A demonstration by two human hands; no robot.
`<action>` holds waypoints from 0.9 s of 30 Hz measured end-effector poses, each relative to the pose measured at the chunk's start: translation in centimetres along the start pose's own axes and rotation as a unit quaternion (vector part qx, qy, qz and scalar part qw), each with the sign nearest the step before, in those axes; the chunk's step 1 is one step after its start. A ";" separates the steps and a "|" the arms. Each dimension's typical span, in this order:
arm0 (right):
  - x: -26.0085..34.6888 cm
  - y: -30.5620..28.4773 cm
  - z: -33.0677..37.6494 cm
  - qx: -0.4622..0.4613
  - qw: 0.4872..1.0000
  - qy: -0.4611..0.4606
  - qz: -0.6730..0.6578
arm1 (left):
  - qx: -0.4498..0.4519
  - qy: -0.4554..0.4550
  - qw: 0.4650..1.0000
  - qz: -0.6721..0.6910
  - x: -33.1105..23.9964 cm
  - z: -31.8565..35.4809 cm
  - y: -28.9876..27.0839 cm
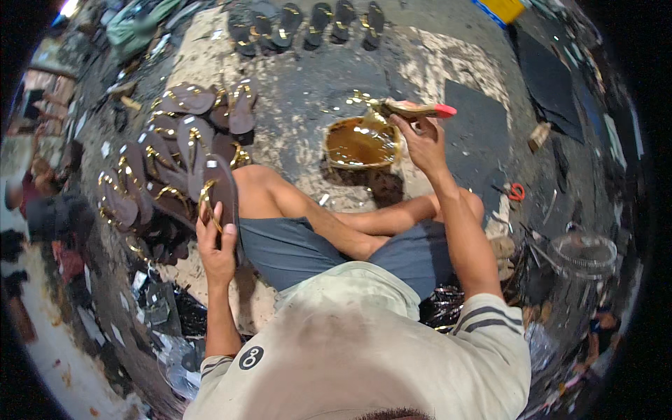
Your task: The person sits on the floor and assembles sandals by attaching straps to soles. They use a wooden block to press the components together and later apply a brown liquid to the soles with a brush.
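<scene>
1. Your left hand (215, 245) is clamped on a dark brown flat sandal with a gold strap (218, 192), fingers wrapped round its near end, holding it up on edge just beside your left knee.
2. That sandal sits at the near edge of a heap of matching brown gold-strapped sandals (175, 150) spread over the stained concrete floor (301, 91) to your left.
3. Your right hand (422, 143) is closed on a sandal sole with a pink-red edge (418, 108), gripping it from below and holding it roughly level above the floor.
4. The pink-edged sole hangs just beside and slightly above a round open tin of amber glue (360, 143), which rests on the floor in front of your crossed legs.
5. A row of dark sandals with gold straps (308, 26) lies well apart at the far side.
6. Red-handled scissors (516, 191) lie on the floor to your right, near your right knee.
7. A dark flat sheet (476, 119) lies beyond your right hand.
</scene>
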State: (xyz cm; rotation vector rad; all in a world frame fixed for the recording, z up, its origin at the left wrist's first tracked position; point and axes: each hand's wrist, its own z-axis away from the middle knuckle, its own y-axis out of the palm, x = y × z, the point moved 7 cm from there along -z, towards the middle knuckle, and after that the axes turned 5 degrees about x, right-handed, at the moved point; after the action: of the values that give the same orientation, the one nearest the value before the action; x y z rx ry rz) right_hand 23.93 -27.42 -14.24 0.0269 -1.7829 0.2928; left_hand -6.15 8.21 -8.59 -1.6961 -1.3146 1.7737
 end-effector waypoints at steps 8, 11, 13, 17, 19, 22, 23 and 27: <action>2.7 -8.7 1.9 -0.021 0.987 0.135 0.086 | -0.012 -0.112 0.842 0.528 -0.9 -4.7 1.7; 8.7 0.4 1.7 -0.033 0.990 0.100 -0.093 | 0.076 -0.150 0.691 0.703 -6.1 -6.2 8.5; 11.8 7.4 2.2 0.058 0.990 0.100 -0.076 | 0.134 -0.140 0.623 0.758 -10.8 -5.9 10.2; 16.2 9.1 6.4 0.038 0.959 -0.272 0.076 | 0.148 -0.180 0.521 0.821 -13.3 -5.9 11.4; 15.0 9.4 9.2 0.093 0.979 -0.166 -0.073 | 0.197 -0.124 0.470 0.852 -13.2 -6.4 11.7; 16.6 8.1 9.0 0.063 0.940 -0.284 0.179 | 0.191 -0.132 0.542 0.808 -12.4 -4.9 12.5; 15.4 7.5 6.3 0.064 0.979 -0.180 0.072 | 0.202 -0.112 0.551 0.802 -12.8 -4.7 12.5; 13.2 4.3 0.3 0.002 0.997 0.065 -0.043 | 0.214 -0.093 0.656 0.718 -13.2 -3.7 12.2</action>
State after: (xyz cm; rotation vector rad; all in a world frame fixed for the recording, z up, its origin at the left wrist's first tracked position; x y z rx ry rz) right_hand 19.84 -21.53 -2.40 0.0843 -1.6471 0.2311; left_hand 4.20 -6.87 -10.06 -2.3717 0.9171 2.6093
